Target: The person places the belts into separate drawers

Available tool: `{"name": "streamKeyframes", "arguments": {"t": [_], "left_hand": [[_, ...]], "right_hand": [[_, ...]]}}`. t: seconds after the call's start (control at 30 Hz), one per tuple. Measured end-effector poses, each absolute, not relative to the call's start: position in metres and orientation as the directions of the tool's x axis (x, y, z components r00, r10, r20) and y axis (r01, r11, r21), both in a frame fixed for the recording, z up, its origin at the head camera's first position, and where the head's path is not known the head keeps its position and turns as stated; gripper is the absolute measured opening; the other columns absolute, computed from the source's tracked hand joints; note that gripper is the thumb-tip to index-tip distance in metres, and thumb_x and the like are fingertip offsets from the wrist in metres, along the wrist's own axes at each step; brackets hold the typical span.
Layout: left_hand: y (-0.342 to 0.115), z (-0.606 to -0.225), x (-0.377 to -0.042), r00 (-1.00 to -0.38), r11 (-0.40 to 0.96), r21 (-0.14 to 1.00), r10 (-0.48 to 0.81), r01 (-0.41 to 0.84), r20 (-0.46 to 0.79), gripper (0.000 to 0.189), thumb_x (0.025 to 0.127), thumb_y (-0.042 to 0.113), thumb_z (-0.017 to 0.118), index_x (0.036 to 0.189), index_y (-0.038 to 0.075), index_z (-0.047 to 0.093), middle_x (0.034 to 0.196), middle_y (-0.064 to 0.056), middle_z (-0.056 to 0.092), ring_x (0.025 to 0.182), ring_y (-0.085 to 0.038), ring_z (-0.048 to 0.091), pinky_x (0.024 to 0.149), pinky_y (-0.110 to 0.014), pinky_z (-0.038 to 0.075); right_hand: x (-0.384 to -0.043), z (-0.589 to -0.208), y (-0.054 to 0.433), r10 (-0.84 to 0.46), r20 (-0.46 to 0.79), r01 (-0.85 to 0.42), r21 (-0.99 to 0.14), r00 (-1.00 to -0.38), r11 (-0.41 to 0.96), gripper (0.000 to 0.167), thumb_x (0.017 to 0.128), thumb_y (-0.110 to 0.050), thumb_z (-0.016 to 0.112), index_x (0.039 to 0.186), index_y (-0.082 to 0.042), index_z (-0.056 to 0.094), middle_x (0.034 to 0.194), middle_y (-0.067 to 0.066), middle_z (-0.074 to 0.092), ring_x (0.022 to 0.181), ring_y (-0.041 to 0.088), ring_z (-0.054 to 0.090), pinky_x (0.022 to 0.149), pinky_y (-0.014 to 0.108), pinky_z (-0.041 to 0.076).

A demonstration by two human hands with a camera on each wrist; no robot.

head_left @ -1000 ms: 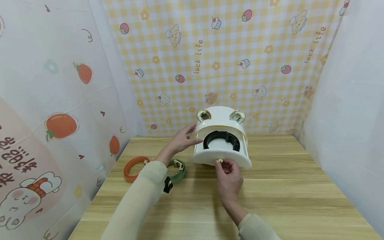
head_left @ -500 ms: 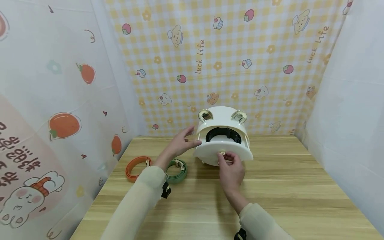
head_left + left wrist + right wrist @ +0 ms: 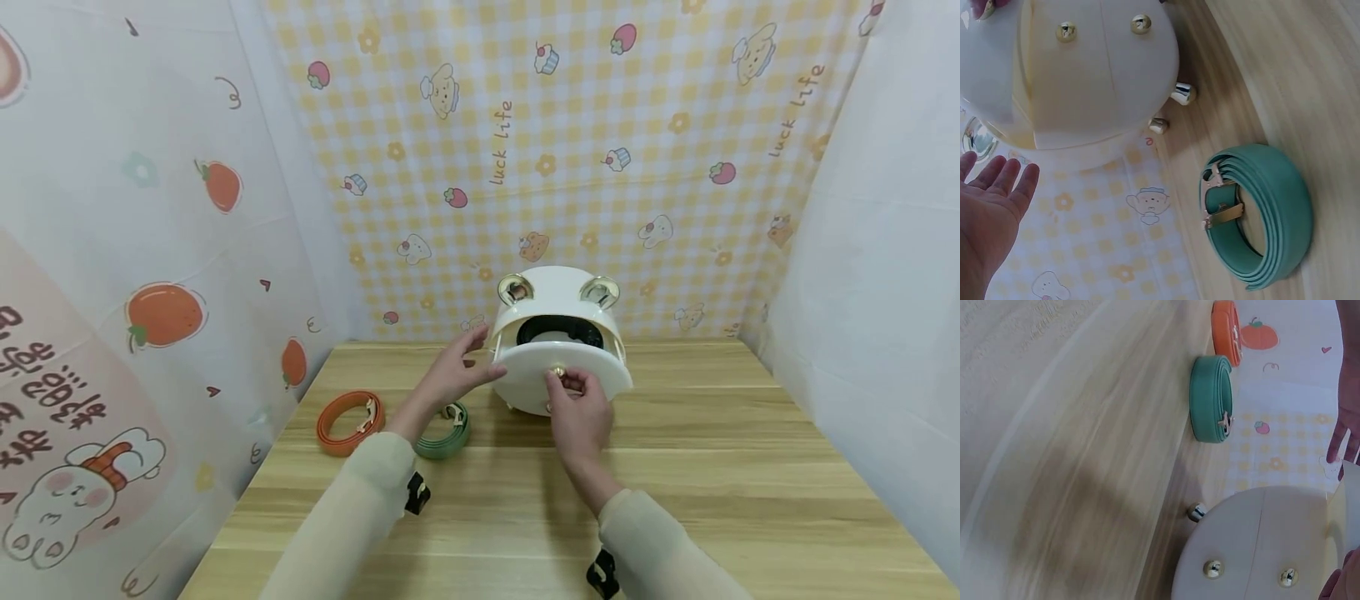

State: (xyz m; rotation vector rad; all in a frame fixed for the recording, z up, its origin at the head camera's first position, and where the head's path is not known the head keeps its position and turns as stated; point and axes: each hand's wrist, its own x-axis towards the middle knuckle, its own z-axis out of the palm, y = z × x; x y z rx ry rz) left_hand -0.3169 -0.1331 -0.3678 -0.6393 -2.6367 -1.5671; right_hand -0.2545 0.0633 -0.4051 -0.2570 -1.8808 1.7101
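A white rounded box (image 3: 555, 287) with two gold-rimmed ear shapes stands at the back of the table. Its upper drawer (image 3: 525, 382) is partly pulled out, and a coiled black belt (image 3: 557, 323) shows through the gap above the front panel. My right hand (image 3: 582, 421) pinches the small gold knob (image 3: 557, 372) on that drawer. Beside the box's left side, my left hand (image 3: 452, 373) is held with fingers spread and nothing in it; its thumb overlaps the drawer's edge in the head view. In the left wrist view the left palm (image 3: 988, 215) is apart from the box.
Left of the box lie a coiled green belt (image 3: 1291, 206) with a gold buckle and a coiled orange belt (image 3: 330, 425). My left forearm passes close over the green one. Small gold feet (image 3: 1183, 94) hold the box off the wooden table (image 3: 510, 517). Patterned cloth hangs behind.
My right hand has pushed the drawer inward, so less of the black belt shows and the front panel sits closer to the box. The left hand has stayed by the box's side.
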Motion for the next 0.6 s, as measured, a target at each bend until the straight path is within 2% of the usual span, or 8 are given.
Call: {"name": "streamKeyframes", "arguments": {"t": [0.37,0.6], "left_hand": [[-0.151,-0.38,-0.308,-0.952,0.427,0.865,0.258,0.264,0.163,0.081,0.088,0.041,0.076,0.155,0.026,0.034,0.153,-0.006,0.04,0.139,-0.027,0.039,0.109,-0.049,0.037],[-0.169,-0.391,-0.303,-0.965,0.442,0.867,0.221,0.231,0.144,0.085,0.086,0.047,0.075,0.156,0.021,0.033,0.154,-0.011,0.039,0.139,-0.031,0.039,0.109,-0.051,0.036]], "right_hand": [[-0.271,-0.402,0.07,0.48,0.303,-0.201,-0.946,-0.823,0.253,0.03,0.087,-0.033,0.077,0.101,-0.009,0.066,0.09,0.005,0.07,0.071,0.013,0.066,0.054,0.023,0.053],[-0.28,-0.401,0.071,0.483,0.296,-0.172,-0.943,-0.824,0.284,0.031,0.087,-0.035,0.077,0.102,-0.01,0.067,0.09,0.004,0.07,0.078,0.015,0.065,0.065,0.025,0.05]]}}
